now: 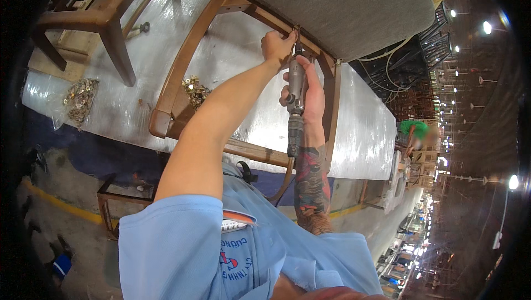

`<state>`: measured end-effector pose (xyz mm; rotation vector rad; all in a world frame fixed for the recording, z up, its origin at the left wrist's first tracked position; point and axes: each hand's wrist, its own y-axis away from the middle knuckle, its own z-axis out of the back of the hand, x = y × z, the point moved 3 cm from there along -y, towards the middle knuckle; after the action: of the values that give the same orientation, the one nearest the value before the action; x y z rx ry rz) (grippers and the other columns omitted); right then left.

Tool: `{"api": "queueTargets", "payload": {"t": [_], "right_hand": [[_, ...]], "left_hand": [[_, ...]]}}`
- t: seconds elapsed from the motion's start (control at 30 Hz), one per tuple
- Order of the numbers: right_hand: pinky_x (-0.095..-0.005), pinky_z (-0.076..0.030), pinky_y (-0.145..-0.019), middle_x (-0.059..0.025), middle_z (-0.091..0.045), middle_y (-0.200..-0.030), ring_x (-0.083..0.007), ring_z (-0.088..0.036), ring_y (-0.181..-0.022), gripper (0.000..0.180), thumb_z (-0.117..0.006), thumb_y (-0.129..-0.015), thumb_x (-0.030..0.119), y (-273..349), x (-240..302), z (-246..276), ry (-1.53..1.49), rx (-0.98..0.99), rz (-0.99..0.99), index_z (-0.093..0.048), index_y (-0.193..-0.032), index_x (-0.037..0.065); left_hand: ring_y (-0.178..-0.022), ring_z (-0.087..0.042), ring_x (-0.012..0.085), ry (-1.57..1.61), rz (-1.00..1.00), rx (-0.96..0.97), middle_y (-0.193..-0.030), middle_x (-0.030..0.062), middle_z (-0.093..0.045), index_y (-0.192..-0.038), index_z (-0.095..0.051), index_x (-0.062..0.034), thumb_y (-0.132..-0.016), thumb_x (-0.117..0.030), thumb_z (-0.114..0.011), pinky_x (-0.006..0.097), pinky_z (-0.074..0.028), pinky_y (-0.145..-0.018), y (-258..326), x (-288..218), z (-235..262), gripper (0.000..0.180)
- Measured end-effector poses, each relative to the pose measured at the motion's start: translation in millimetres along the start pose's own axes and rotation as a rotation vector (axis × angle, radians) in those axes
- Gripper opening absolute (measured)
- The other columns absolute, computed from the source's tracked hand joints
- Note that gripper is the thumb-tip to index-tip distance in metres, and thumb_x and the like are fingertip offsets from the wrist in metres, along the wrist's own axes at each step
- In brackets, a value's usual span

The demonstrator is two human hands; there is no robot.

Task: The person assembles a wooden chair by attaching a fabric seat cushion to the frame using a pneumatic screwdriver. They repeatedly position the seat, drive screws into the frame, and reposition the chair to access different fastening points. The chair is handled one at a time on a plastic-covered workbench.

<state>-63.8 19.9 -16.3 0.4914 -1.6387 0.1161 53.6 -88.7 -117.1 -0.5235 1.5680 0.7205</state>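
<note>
Upon the film-wrapped surface lies a brown wooden chair frame, its near rail toward the person and its far rail beside the edge of a grey padded panel. The frame appears stiff and moderately heavy, its smooth finish perhaps prone to sliding on the glossy film; the side members offer the surest hold. The panel is probably firm beneath its fabric cover, which would take scuffs more readily than the wood. Whether panel and frame are joined cannot be told.

Over the middle of the frame, the right hand holds a power driver, whose nose points to the far rail. The driver, seemingly metal-bodied, is likely rigid and dense, best held around its barrel; the hose at its rear may tug. The right grip is closed about the barrel, fingers on one side and palm on the other.

At the far rail, the left hand bends its fingers close beside the driver's tip. How wide this grip stands, and whether it pinches a small part, cannot be told. A heap of metal fasteners lies near the left forearm.
</note>
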Motion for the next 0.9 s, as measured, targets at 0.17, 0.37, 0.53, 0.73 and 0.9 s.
{"api": "queueTargets", "payload": {"t": [0.17,0.37,0.53,0.73,0.9], "right_hand": [[-0.0266,-0.045,-0.04,-0.01,-0.059,-0.088,-0.0146,-0.057,-0.049,0.047,-0.047,-0.1,0.044,-1.9,2.3,-1.3,0.099,-0.009,0.016,-0.051,-0.132,0.01],[-0.0264,-0.045,-0.04,-0.0099,-0.059,-0.089,-0.0147,-0.058,-0.05,0.047,-0.047,-0.1,0.044,-4.6,0.7,-1.4,0.114,-0.025,0.021,-0.05,-0.134,0.013],[-0.0264,-0.045,-0.04,-0.0101,-0.059,-0.09,-0.015,-0.058,-0.05,0.047,-0.048,-0.1,0.044,-3.4,1.7,-1.6,0.142,-0.03,0.025,-0.05,-0.136,0.014],[-0.0264,-0.046,-0.04,-0.0105,-0.059,-0.09,-0.0147,-0.058,-0.05,0.048,-0.048,-0.099,0.045,-5.7,-0.3,3.1,0.14,-0.006,0.019,-0.049,-0.137,0.014],[-0.0248,-0.047,-0.043,-0.0092,-0.062,-0.085,-0.014,-0.059,-0.05,0.045,-0.039,-0.104,0.036,-3.0,2.2,-5.2,0.105,-0.024,0.051,-0.052,-0.135,0.006]], "left_hand": [[-0.073,-0.069,0.0363,0.047,0.019,0.009,-0.072,0.0205,-0.069,-0.07,-0.069,0.0015,-0.074,-0.047,-0.077,0.044,-0.052,-0.07,1.8,-0.7,-0.8,0.049],[-0.075,-0.069,0.0368,0.01,0.03,-0.019,-0.073,0.0198,-0.07,-0.071,-0.069,0.0011,-0.074,-0.046,-0.077,0.043,-0.053,-0.071,6.9,-8.4,1.6,0.048],[-0.077,-0.069,0.0369,0.028,0.033,-0.021,-0.077,0.0206,-0.07,-0.073,-0.069,0.0018,-0.074,-0.044,-0.077,0.043,-0.053,-0.071,4.2,-7.5,0.1,0.047],[-0.076,-0.069,0.0381,0.005,0.018,-0.042,-0.076,0.0216,-0.069,-0.072,-0.069,0.0029,-0.074,-0.043,-0.077,0.044,-0.053,-0.071,8.3,-6.7,1.9,0.047],[-0.077,-0.068,0.0399,-0.029,0.04,0.006,-0.078,0.0238,-0.068,-0.072,-0.069,0.0029,-0.073,-0.045,-0.077,0.046,-0.052,-0.071,-0.6,-2.8,-2.2,0.049]]}}
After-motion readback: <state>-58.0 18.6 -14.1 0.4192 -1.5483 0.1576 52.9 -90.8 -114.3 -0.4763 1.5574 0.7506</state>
